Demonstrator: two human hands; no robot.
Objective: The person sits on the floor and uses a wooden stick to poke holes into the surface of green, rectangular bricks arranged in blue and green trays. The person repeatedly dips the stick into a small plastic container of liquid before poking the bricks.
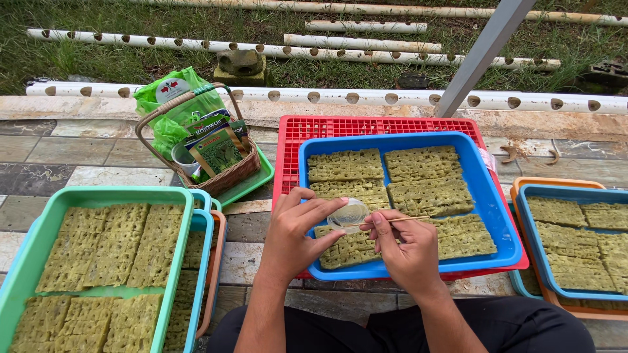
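Left hand (296, 230) grips small clear round plastic dish (348, 214); right hand (404, 247) pinches thin wooden stick (404, 219) (tip at dish), above blue plastic tray (484, 196) of green-yellow scored sponge slabs (428, 196).

The small round clear plastic dish (348, 214) looks glossy; the thin pale wooden stick (399, 219) is matt. The blue plastic tray (487, 196) is smooth, on a red plastic grid crate (288, 150). The greenish fibrous slabs (428, 180) look rough and spongy. The brown wicker basket (222, 173) is woven; the stone-tiled floor (78, 157) is dull.
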